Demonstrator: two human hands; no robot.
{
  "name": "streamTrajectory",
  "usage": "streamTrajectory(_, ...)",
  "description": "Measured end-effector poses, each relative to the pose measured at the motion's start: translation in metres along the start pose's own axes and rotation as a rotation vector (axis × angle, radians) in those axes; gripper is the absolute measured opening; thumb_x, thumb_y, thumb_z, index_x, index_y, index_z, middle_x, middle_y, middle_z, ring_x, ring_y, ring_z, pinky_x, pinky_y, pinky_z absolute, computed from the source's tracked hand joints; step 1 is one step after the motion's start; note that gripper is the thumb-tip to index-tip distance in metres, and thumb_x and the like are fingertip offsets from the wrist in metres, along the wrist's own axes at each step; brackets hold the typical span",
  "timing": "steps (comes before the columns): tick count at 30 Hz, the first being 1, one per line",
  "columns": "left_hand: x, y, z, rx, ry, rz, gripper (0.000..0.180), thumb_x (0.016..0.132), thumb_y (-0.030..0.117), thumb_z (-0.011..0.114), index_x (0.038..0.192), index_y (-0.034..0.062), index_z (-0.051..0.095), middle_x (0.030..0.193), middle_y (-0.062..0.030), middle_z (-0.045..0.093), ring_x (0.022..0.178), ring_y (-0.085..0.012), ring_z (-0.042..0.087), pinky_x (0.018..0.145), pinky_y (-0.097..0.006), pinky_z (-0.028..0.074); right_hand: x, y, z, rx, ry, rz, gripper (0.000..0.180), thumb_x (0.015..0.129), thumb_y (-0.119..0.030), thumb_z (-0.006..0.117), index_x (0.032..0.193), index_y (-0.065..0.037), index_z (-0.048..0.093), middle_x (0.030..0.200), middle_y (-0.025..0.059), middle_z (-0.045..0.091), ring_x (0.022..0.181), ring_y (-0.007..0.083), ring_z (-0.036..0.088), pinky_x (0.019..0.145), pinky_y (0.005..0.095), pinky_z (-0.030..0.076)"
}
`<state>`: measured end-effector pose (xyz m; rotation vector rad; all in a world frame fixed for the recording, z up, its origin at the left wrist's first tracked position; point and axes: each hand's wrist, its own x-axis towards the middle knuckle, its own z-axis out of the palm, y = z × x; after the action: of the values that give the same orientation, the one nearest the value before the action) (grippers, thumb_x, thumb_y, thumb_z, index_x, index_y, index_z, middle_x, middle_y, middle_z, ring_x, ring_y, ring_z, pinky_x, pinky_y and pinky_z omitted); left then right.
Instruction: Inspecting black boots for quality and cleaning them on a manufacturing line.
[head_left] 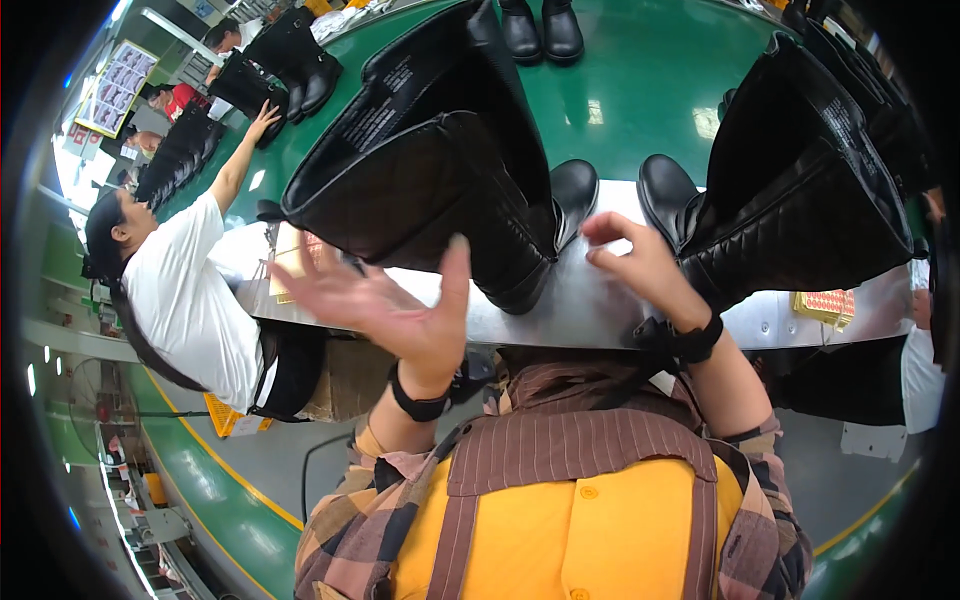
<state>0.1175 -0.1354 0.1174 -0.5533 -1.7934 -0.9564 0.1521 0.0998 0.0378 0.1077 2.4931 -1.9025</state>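
Two tall black boots stand upright at the metal table edge (590, 290), their wide shafts gaping toward me. The left boot (450, 190) has a quilted shaft and its toe points away. My left hand (395, 310) is in front of this boot, fingers spread and slightly blurred, holding nothing. Between the two boots is my right hand (645, 265), beside the right boot (790, 190). Its thumb and forefinger are bent with a gap between them, and nothing shows in it. Its other fingers are partly hidden. Both wrists wear black bands.
A green surface (630, 110) stretches beyond the metal edge, with another pair of black boots (540, 30) on it. At left, a person in a white shirt (190, 290) reaches toward black boots (285, 75). A red-and-white patterned stack (825, 307) lies at right.
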Motion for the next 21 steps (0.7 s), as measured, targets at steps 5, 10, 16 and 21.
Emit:
streamTrajectory(5,-0.094,-0.019,0.022,-0.485,-0.454,-0.569,0.088,0.071,0.009,0.085,0.139,-0.0055,0.033,0.129,-0.0212,0.053,0.120,-0.0248,0.053,0.099,-0.034,0.043,-0.001,0.019,0.035,-0.009,-0.086,0.040,0.028,0.092,-0.023,0.066,0.099,0.004,0.063,0.078,0.0082,0.068,0.065,0.0126,0.062,0.059,0.0284,0.050)
streamTrajectory(10,-0.107,-0.025,0.032,-0.531,-0.647,-0.809,0.041,0.074,0.009,0.082,0.108,-0.0034,0.063,0.102,-0.0107,0.070,0.093,-0.0168,0.066,0.083,-0.029,0.051,0.014,0.028,0.031,0.047,-0.282,0.187,0.028,0.095,-0.027,0.061,0.089,0.001,0.063,0.071,0.0034,0.063,0.060,0.0097,0.059,0.054,0.0254,0.046)
streamTrajectory(16,-0.103,-0.021,0.030,-0.473,-0.672,-0.760,0.031,0.076,0.007,0.078,0.104,-0.0021,0.067,0.096,-0.0099,0.072,0.088,-0.0160,0.068,0.079,-0.029,0.053,0.008,0.021,0.038,0.310,-0.230,0.269,0.028,0.094,-0.024,0.062,0.077,-0.002,0.065,0.064,0.0015,0.061,0.050,0.0079,0.054,0.050,0.0235,0.043)
streamTrajectory(21,-0.105,-0.026,0.035,-0.537,-0.570,-0.860,0.026,0.076,0.004,0.076,0.101,-0.0001,0.068,0.095,-0.0064,0.071,0.087,-0.0142,0.066,0.079,-0.028,0.052,0.004,0.005,0.047,0.325,-0.098,0.194,0.027,0.093,-0.025,0.061,0.079,-0.002,0.066,0.067,0.0036,0.065,0.052,0.0087,0.058,0.048,0.0242,0.042)
